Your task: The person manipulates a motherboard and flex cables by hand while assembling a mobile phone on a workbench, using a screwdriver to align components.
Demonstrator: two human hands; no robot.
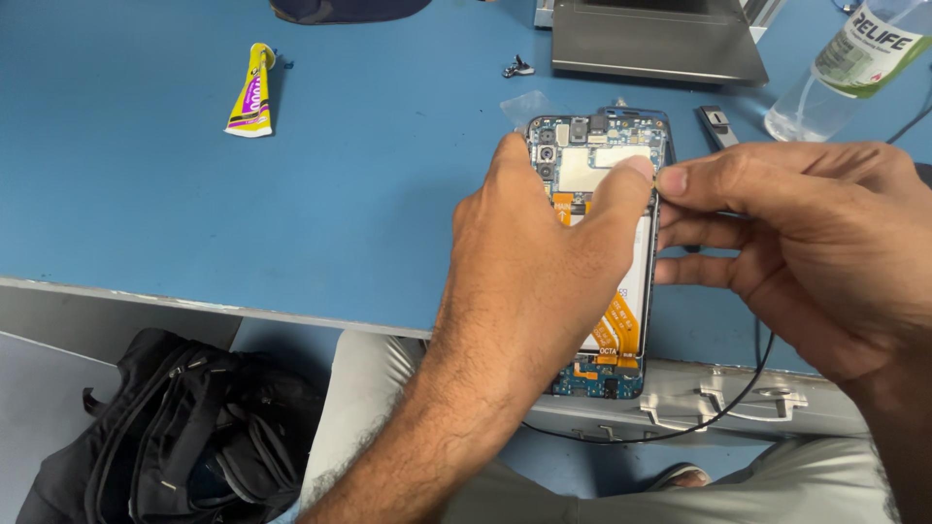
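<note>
Head view: left hand (544,262) steadies an opened phone (604,254) overhanging the desk's (291,194) near edge, long axis running away; right hand (806,243) pinches something tiny at its upper right side.

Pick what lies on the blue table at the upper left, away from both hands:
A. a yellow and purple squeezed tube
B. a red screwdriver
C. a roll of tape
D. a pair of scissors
A: a crumpled yellow and purple tube lies alone on the blue table, far left of the opened phone that both hands work on.
</note>
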